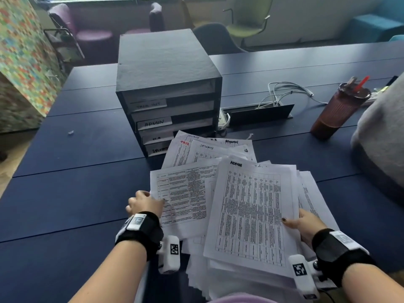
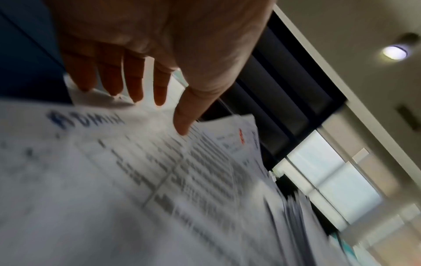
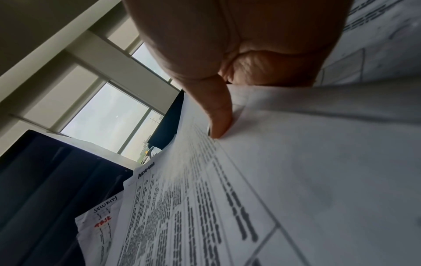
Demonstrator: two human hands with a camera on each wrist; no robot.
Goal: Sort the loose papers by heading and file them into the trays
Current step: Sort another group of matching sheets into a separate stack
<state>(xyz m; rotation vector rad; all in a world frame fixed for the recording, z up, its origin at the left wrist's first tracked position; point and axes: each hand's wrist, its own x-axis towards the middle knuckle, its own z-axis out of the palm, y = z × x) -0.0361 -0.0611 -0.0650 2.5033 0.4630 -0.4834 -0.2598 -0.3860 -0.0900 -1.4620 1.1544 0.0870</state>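
A black tray unit [image 1: 166, 68] stands on the table, its drawers labelled TASK LIST, ADMIN, H.R and SECURITY. In front of it loose papers [image 1: 209, 149] lie fanned in a messy pile, with headings SECURITY, TASK and H.R showing. My right hand [image 1: 306, 224] pinches the right edge of the top sheet headed ADMIN [image 1: 251, 206], thumb [image 3: 218, 117] on top and fingers hidden beneath. That sheet [image 3: 227, 198] is lifted slightly. My left hand [image 1: 145, 203] rests with straight fingers [image 2: 134, 86] on the left edge of a sheet printed in red and black [image 1: 185, 193].
A dark tumbler with a red straw [image 1: 336, 108] stands at the right, beside an open cable hatch [image 1: 260, 114] with white cables [image 1: 284, 90]. A grey-clad shape [image 1: 382, 132] bulks at the right edge. Bare blue table [image 1: 76, 182] lies to the left; chairs stand behind.
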